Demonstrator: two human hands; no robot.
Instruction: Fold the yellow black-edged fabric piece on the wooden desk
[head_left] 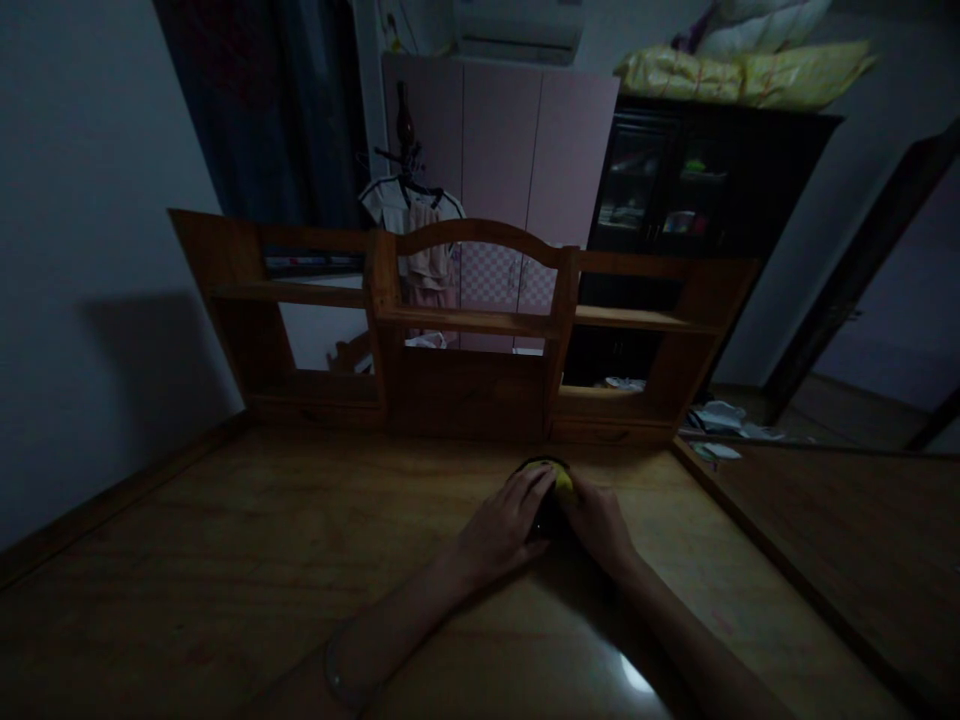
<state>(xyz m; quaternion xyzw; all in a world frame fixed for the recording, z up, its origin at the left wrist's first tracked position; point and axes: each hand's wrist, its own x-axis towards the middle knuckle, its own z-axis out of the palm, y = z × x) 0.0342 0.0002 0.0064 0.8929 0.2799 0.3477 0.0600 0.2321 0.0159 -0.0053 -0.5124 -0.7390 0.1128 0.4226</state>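
Note:
In dim light, my left hand (504,525) and my right hand (598,520) meet on a small yellow and black object (562,481) lying on the wooden desk (247,560). The left hand's fingers curve over its top; the right hand's fingers close against its right side. Most of the object is hidden under my hands, so I cannot make out what it is. A thin bracelet (337,670) circles my left forearm.
A wooden shelf hutch (465,330) stands along the desk's far edge, just beyond my hands. Behind it are a pink wardrobe (525,150), a dark cabinet (675,180) topped with bedding, and hanging clothes (420,230). A wall lies to the left.

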